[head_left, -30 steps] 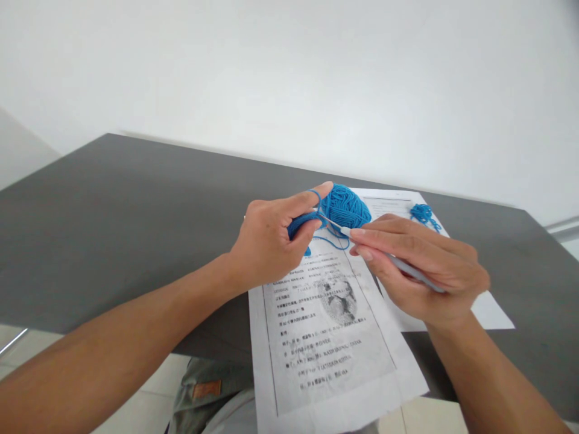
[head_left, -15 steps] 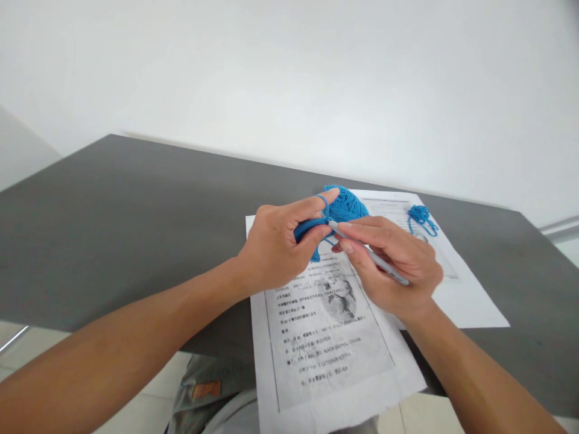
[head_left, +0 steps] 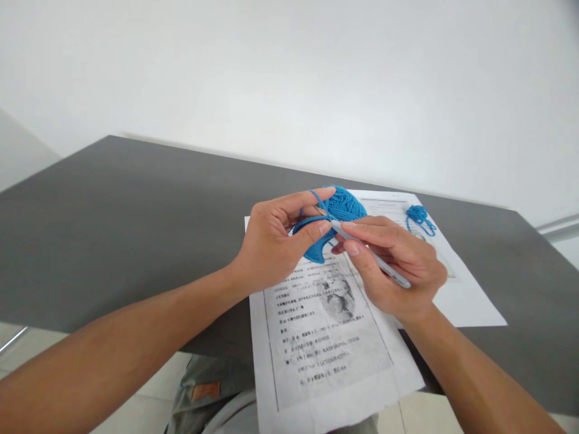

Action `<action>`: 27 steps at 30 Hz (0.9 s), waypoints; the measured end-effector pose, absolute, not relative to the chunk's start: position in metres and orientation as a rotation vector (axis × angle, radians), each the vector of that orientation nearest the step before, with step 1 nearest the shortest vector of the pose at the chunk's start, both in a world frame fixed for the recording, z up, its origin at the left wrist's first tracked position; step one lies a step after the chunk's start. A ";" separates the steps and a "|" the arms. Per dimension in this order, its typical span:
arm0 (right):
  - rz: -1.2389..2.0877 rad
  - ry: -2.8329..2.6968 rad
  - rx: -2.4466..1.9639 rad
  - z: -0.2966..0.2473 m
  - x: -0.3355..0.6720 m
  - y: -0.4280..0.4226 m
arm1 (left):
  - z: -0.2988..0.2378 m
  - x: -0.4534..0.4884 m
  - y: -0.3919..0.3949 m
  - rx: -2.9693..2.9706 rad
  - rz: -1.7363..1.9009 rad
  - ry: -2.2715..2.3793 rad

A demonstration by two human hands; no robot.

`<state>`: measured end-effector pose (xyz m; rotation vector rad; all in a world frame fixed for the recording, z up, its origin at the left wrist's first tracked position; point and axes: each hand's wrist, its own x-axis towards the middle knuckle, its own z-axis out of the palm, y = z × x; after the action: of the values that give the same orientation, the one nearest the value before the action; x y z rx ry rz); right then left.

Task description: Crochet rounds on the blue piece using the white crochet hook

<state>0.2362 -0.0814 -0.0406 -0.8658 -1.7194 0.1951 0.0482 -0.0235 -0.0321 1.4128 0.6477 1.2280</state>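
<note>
Between the thumb and fingers of my left hand (head_left: 283,232) is a blue crocheted piece (head_left: 316,250), its lower part hanging below the thumb. A strand of blue yarn loops over the raised left index finger. My right hand (head_left: 400,259) grips a grey crochet hook (head_left: 377,259) like a pen. The hook's tip meets the edge of the piece by my left thumb; the tip itself is hidden in the yarn. Just behind the hands sits a ball of blue yarn (head_left: 346,205).
Below the hands a printed sheet (head_left: 335,386) overhangs the front edge of the dark grey table (head_left: 158,223). Another printed sheet (head_left: 470,301) lies to the right, with a small tangle of blue yarn (head_left: 417,214) on it. A white wall (head_left: 289,84) rises behind the table.
My left hand has turned slightly, and more of the crocheted piece shows under its thumb. The right hand with the hook has shifted a little to the right.
</note>
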 end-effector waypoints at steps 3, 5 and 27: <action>0.182 -1.727 -0.851 -0.041 0.236 -0.081 | -0.030 0.049 -0.024 1.361 1.225 0.626; 0.176 -1.725 -0.845 -0.041 0.235 -0.080 | -0.028 0.049 -0.023 1.322 1.217 0.630; 0.010 -1.787 -0.791 -0.041 0.226 -0.078 | -0.032 0.046 -0.018 1.505 1.311 0.735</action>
<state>0.2261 -0.0778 -0.0410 -0.7910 -1.7870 0.0102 0.0462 -0.0184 -0.0319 1.5051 0.7349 1.3106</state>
